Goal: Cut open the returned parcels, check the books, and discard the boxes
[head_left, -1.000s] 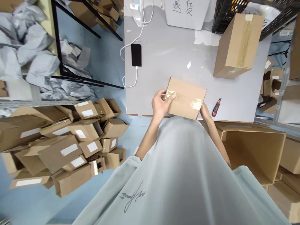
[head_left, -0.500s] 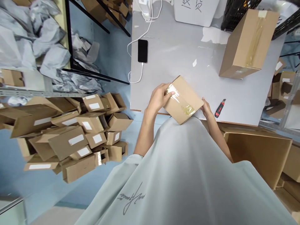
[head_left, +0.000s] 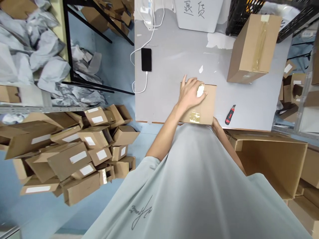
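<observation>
A small cardboard box (head_left: 208,106) with shiny tape on its upper face sits at the near edge of the grey table, against the shirt. My left hand (head_left: 191,93) lies across the top left of this box with its fingers spread. At the box's lower right corner is my right hand (head_left: 215,124), its fingers hidden by the box. A red and black utility knife (head_left: 230,115) lies on the table to the right of the box.
On the table (head_left: 169,86) are a black phone (head_left: 146,59) on a white cable, a taped tall box (head_left: 254,49), a white bin (head_left: 199,16) and a black crate (head_left: 231,20). Many boxes (head_left: 69,156) are piled at the left; a large open box (head_left: 269,166) stands lower right.
The small box has turned and now lies squarer to the table edge. My left hand has moved from its left corner onto its top, fingers spread. My right hand has slipped lower behind the corner.
</observation>
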Demonstrator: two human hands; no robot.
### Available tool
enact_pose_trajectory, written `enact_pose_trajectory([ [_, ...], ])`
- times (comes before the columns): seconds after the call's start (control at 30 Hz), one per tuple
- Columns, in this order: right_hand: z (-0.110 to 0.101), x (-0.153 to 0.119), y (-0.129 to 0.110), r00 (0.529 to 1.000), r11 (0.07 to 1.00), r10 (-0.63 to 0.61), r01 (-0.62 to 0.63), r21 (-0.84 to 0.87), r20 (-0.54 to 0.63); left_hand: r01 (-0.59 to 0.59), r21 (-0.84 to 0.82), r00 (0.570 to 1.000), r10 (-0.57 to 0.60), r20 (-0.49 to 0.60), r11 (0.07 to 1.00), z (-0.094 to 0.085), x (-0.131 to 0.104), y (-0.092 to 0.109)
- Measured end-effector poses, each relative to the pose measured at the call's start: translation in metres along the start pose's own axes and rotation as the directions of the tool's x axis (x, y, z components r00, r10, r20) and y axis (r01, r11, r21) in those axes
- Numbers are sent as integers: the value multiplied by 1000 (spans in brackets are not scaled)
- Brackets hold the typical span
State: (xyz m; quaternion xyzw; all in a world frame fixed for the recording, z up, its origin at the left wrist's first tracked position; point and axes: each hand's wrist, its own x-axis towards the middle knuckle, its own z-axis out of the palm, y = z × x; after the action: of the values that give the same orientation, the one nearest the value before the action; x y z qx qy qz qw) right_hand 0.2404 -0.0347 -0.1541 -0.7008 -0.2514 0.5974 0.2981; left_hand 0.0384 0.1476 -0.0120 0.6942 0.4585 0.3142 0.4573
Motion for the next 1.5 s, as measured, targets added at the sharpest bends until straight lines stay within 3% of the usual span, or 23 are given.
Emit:
enact_pose_trajectory([
  [0.1, 0, 0, 3, 995, 993, 103, -103, 58, 1, 93, -67, 991, -99, -93, 993, -20, 11, -19],
  [0.17, -1, 0, 1, 991, 988, 130, -129, 84, -8, 127, -90, 978, -140, -154, 988, -41, 5, -26],
  [0.3, 0, 1, -10, 992, 987, 126, -123, 105, -21, 123, 25, 954, -111, -279, 992, -82, -43, -19],
  [0.47, 18, 4, -36, 999, 989, 42, -44, 139, 15, 265, 98, 911, -216, -350, 959, -108, -115, -15],
  [0.53, 27, 2, -46, 999, 990, -18, 14, 137, 32, 316, 50, 887, -277, -369, 947, -113, -127, -26],
  [0.63, 31, -5, -58, 989, 988, -147, 146, 51, 6, 374, -76, 845, -373, -383, 924, -116, -127, -49],
  [0.73, 20, -14, -64, 966, 966, -248, 242, -88, -75, 382, -239, 831, -445, -332, 893, -110, -118, -73],
  [0.87, 4, -22, -69, 943, 942, -289, 249, -224, -167, 431, -366, 818, -528, -228, 825, -89, -112, -97],
  [0.97, 5, -27, -71, 938, 940, -277, 220, -261, -207, 479, -303, 804, -551, -225, 824, -73, -116, -109],
  [1.07, 10, -37, -68, 932, 952, -268, 217, -218, -243, 482, -157, 826, -507, -247, 862, -66, -125, -114],
  [1.17, 10, -52, -60, 917, 965, -247, 204, -163, -315, 404, 5, 877, -386, -287, 915, -65, -126, -111],
  [1.27, -4, -63, -51, 898, 977, -213, 188, -101, -384, 290, 80, 935, -264, -234, 954, -57, -110, -104],
  [1.37, -33, -62, -49, 872, 979, -199, 198, -50, -448, 182, 101, 976, -167, -142, 978, -35, -81, -90],
  [1.5, -81, -41, -58, 826, 967, -225, 253, -16, -517, 62, 135, 997, -56, -43, 989, 8, -39, -63],
])
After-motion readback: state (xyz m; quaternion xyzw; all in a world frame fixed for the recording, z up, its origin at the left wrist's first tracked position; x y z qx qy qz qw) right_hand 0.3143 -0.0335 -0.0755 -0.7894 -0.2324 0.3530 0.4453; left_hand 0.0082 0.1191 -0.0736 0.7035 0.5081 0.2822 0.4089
